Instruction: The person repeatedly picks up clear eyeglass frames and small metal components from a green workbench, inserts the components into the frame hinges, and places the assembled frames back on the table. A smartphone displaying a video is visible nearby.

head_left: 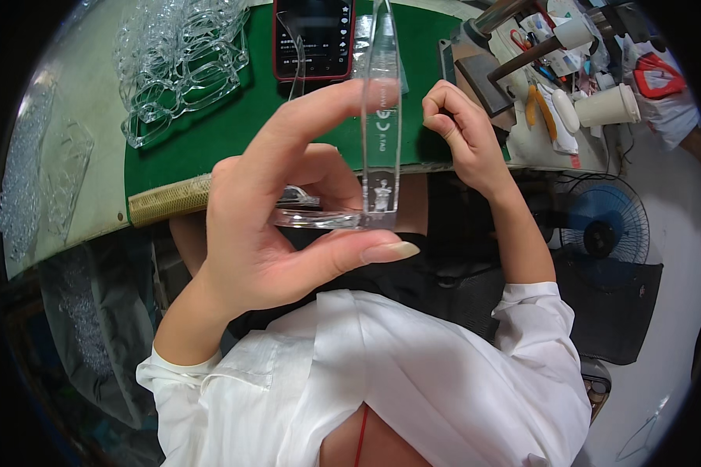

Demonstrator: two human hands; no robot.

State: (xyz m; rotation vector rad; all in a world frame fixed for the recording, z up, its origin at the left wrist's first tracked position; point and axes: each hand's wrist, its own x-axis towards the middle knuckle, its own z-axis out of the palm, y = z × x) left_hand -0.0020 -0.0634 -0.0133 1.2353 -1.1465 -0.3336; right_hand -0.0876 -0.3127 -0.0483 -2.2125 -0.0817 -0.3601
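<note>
My left hand [253,222], raised close to the camera, is closed on a clear plastic eyeglass frame [381,159]. One temple arm of it stands upright, with faint white marks, and my index finger lies behind it. The front part runs sideways between my thumb and bent fingers. Farther right, my right hand [469,138] is curled with thumb and fingertips together, beside the bench's front edge. Its palm side is hidden, so I cannot make out whether anything is in it. Many clear eyeglass frames [187,82] lie heaped on the green mat [152,167] at the far left.
A phone in a red case [313,66] stands at the back of the mat. A metal bench device with a lever [526,62] is at the right, near yellow-handled pliers [544,113] and a white cup [609,107]. A blue fan [607,226] stands below right. More clear pieces [27,187] lie far left.
</note>
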